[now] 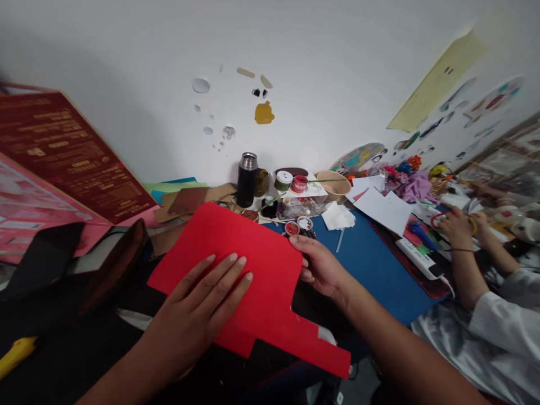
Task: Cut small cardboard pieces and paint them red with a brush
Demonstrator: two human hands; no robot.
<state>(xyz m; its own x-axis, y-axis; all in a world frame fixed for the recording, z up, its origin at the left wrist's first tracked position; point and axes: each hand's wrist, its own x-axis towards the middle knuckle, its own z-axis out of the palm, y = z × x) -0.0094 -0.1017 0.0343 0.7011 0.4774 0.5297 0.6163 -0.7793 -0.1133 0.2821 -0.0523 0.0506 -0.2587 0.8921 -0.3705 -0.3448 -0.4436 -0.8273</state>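
A bright red sheet (253,236) of paper or thin card, cut to a shape with rounded upper corners and a long strip at its lower right, lies in front of me. My left hand (206,298) rests flat on it with the fingers stretched out. At the sheet's right edge, my right hand (318,264) pinches the border between thumb and fingers. Under the sheet is a black work surface (54,320). A pale blade-like piece (134,319) pokes out beside my left wrist; what it belongs to is hidden.
Behind the sheet stand a black thermos (247,180), paint jars (283,180) and a round bowl (333,184). A yellow-handled tool (17,355) lies far left. On the right are white papers (382,209), a power strip (418,259) and another person's hands (458,228).
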